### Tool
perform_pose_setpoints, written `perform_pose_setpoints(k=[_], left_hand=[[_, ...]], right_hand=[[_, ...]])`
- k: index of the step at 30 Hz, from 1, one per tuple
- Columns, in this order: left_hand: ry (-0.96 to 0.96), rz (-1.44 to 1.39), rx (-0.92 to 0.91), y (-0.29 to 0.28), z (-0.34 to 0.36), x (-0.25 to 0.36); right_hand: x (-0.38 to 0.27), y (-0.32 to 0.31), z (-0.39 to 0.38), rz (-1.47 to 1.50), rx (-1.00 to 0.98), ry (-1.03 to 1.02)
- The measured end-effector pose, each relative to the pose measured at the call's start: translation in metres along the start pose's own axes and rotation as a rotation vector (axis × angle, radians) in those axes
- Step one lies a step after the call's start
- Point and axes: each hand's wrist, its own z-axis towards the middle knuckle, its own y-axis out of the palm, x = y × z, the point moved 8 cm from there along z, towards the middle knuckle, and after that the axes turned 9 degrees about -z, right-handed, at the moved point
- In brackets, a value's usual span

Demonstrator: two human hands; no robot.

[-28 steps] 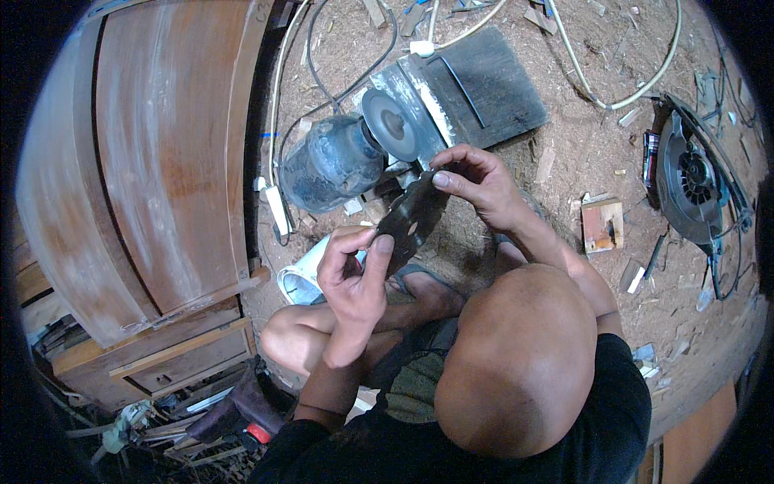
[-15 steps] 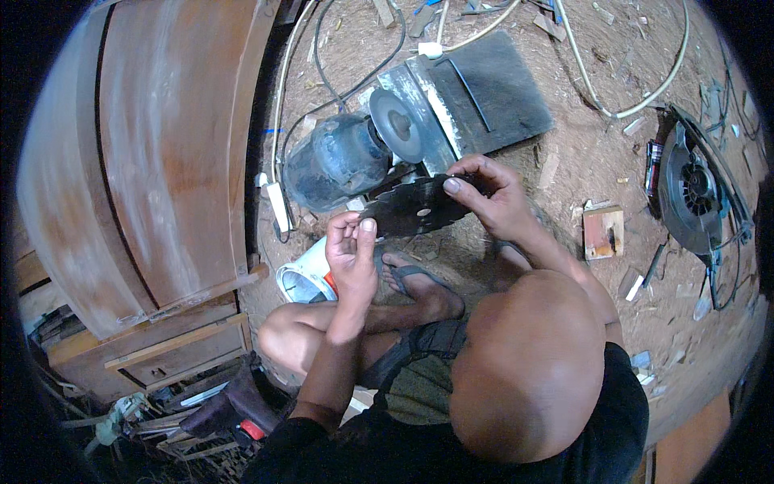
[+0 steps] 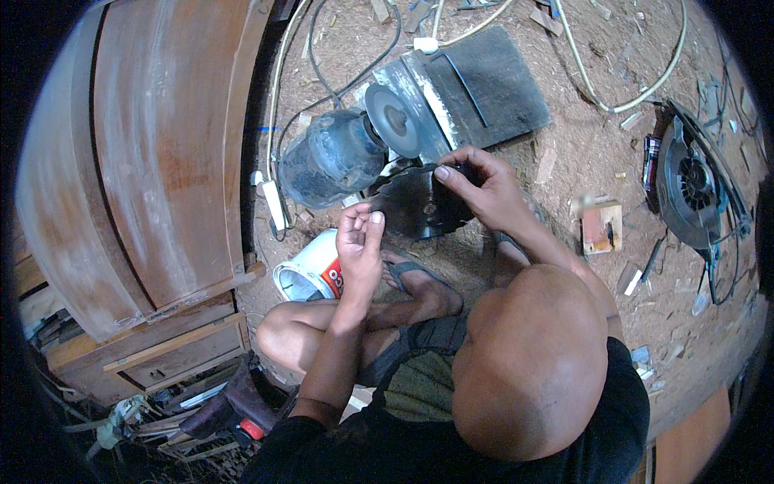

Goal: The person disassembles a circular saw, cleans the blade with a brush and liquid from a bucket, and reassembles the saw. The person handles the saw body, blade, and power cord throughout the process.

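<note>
Between my two hands is a dark circular saw blade (image 3: 409,211) with a toothed edge and a small centre hole. My left hand (image 3: 360,246) pinches its left rim between thumb and fingers. At the blade's upper right edge, my right hand (image 3: 484,187) grips with the thumb on top and the fingers curled behind. Just beyond the blade stands a bench grinder: a grey-blue motor (image 3: 329,157) with a round grinding wheel (image 3: 393,121) on its right side. Part of the gap between blade and grinder is hidden by the blade.
A dark board (image 3: 504,85) with a metal rod lies beside the wheel. A white bucket (image 3: 305,264) rests on its side near my left leg. To the right are a wooden block (image 3: 601,228) and a circular saw (image 3: 692,181). Wooden panels (image 3: 169,145) stand at left; cables (image 3: 645,101) cross the dirt floor.
The saw blade has tilted, so more of its flat face and its centre hole now show. Both hands keep their hold, and the whole view has shifted slightly.
</note>
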Motion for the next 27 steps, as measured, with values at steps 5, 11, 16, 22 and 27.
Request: perform_pose_setpoints(k=[5,11,16,22,27], left_hand=[[-0.07,0.036,0.023,-0.014,0.002,-0.037],[-0.133,-0.022,0.085,-0.018,0.012,-0.057],[-0.173,-0.009,0.099,-0.018,0.014,-0.063],[-0.204,-0.042,0.075,-0.015,0.017,-0.066],[-0.218,-0.068,0.065,-0.015,0.018,-0.069]], right_hand=[[0.028,0.008,0.011,-0.05,0.004,0.027],[0.031,0.006,0.022,-0.166,0.053,-0.016],[0.037,0.009,0.026,-0.192,0.018,0.06],[0.04,0.006,0.028,-0.213,0.112,-0.013],[0.044,0.006,0.03,-0.258,0.088,0.071]])
